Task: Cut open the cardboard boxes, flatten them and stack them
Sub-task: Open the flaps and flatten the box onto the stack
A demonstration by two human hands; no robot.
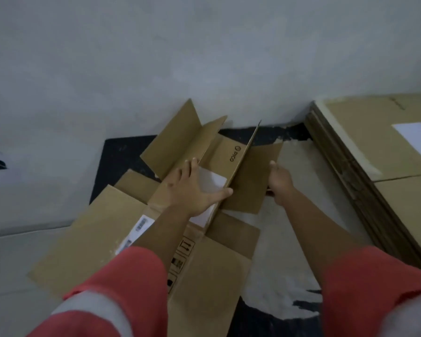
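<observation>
On the grey floor (22,263), the cut-open cardboard box (212,268) lies half collapsed under the left hand (192,190), fingers spread, while the right hand (280,183) sits at its side flap (250,181), fingers hidden, so flattening seems under way; next, the upright panel (243,154) needs pressing down.

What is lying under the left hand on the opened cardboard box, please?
A white label on the box panel shows beneath the left hand, whose spread fingers press on it. The hand covers the label's middle, so any print there cannot be seen.
</observation>
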